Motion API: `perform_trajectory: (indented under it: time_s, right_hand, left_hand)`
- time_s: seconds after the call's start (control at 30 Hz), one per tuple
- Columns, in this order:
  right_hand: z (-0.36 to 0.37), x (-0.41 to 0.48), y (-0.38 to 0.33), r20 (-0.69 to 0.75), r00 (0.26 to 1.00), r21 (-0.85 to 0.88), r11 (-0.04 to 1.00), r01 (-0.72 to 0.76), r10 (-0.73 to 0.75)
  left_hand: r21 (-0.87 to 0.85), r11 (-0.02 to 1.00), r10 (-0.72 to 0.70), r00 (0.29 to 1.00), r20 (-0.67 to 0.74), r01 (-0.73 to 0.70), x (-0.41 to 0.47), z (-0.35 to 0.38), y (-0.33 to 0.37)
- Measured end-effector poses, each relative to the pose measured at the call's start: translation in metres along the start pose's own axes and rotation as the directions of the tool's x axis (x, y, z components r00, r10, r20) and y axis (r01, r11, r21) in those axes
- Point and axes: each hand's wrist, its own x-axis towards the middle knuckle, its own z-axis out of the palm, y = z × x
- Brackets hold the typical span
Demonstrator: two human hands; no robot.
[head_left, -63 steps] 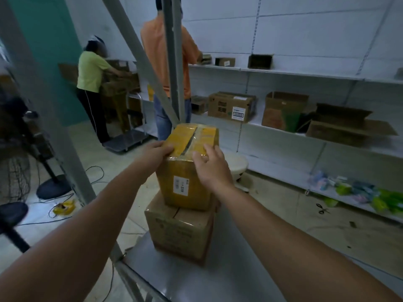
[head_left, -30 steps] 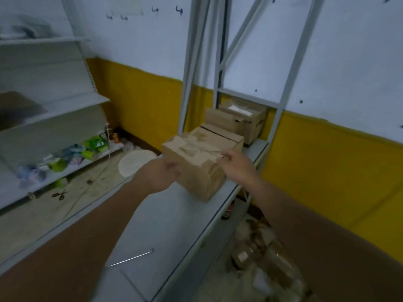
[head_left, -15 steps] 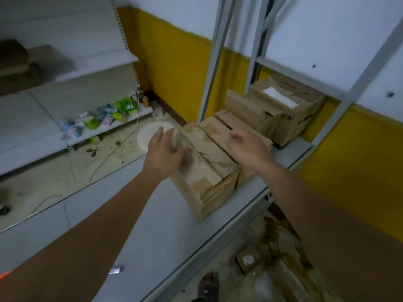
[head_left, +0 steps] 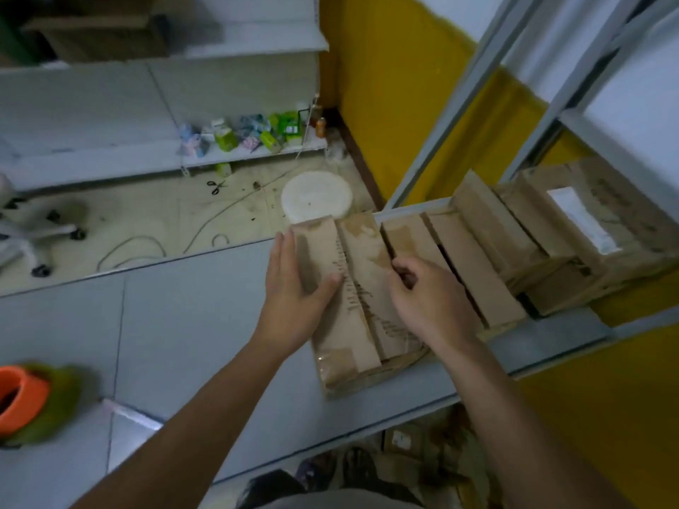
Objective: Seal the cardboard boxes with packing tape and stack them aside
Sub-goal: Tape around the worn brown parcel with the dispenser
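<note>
A brown cardboard box [head_left: 362,336] with its two top flaps closed stands on the grey metal table [head_left: 191,317]. My left hand [head_left: 294,288] grips its left side, thumb lying across the left flap. On the right side my right hand [head_left: 430,299] has its fingers curled over the flap edge, in the gap to the neighbouring box. An orange and green tape dispenser [head_left: 25,402] lies blurred at the table's left edge, away from both hands.
Right of the held box stand a second open-flapped box [head_left: 474,273] and several more boxes [head_left: 588,229] against the grey rack posts [head_left: 452,115] and yellow wall. Scissors [head_left: 216,186], cables and a white round stool [head_left: 316,198] are on the floor beyond the table.
I turned from the stack of taped boxes to this end of the table. Both hands took hold of an untaped box, and the view has tilted down over it.
</note>
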Motion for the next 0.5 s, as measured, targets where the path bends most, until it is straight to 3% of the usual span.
perform_trajectory:
  time_s: [0.07, 0.13, 0.27, 0.5]
  right_hand:
    - [-0.002, 0.000, 0.000, 0.052, 0.998, -0.013, 0.999, 0.029, -0.028]
    - [-0.002, 0.000, 0.001, 0.088, 0.994, -0.014, 0.997, 0.072, -0.070]
    - [0.000, 0.002, 0.006, 0.112, 0.981, 0.013, 0.988, 0.157, -0.157]
    - [0.021, -0.005, -0.005, 0.183, 0.953, 0.431, 0.891, 0.143, -0.242]
  left_hand:
    - [-0.319, 0.927, -0.204, 0.979, 0.012, 0.197, -0.023, 0.007, 0.002]
    - [-0.482, 0.827, -0.294, 0.953, 0.070, 0.290, -0.037, 0.018, 0.004]
    - [-0.568, 0.777, -0.316, 0.948, 0.023, 0.273, -0.037, 0.022, 0.007]
    - [-0.627, 0.756, -0.347, 0.928, -0.137, 0.190, -0.052, 0.004, 0.012]
